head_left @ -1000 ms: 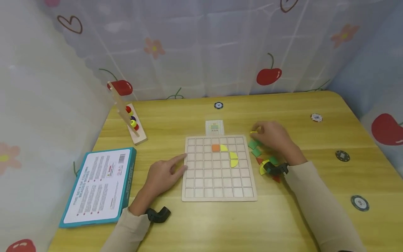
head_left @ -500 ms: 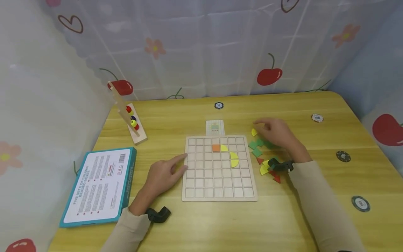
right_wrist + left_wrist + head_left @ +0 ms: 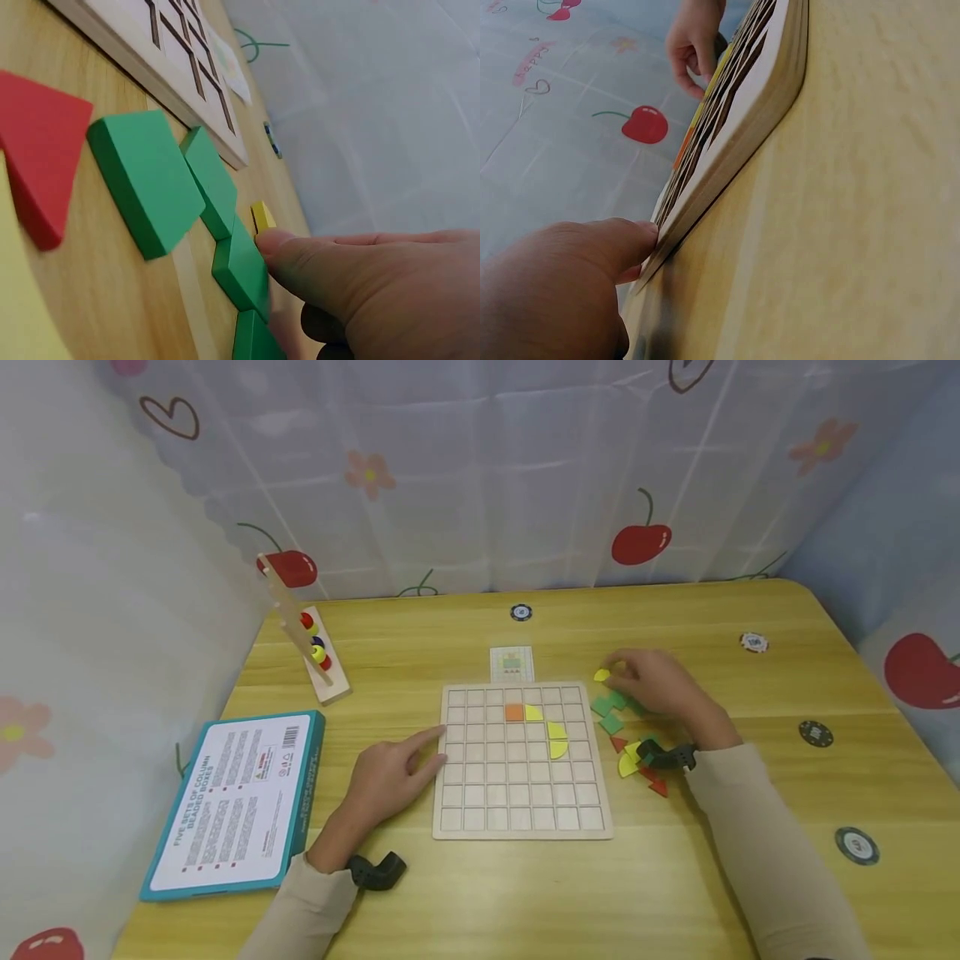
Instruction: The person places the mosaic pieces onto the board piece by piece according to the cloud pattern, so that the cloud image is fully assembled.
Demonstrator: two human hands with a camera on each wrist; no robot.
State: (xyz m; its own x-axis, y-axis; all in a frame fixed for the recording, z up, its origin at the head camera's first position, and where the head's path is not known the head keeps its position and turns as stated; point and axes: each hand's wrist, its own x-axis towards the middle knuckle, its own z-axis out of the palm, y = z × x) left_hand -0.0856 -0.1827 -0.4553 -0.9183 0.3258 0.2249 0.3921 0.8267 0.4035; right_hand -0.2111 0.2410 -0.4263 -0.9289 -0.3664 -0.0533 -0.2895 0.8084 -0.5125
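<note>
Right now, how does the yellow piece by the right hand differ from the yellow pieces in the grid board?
The loose yellow piece lies on the table beyond the green pieces, off the board; the three yellow board pieces sit inside grid cells. The right hand touches the loose piece with a fingertip; no hand touches the board pieces, since the left hand rests at the board's edge. All share the same yellow.

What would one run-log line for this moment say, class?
left hand: rests against grid board | right hand: touches yellow piece | green pieces: beside board
</note>
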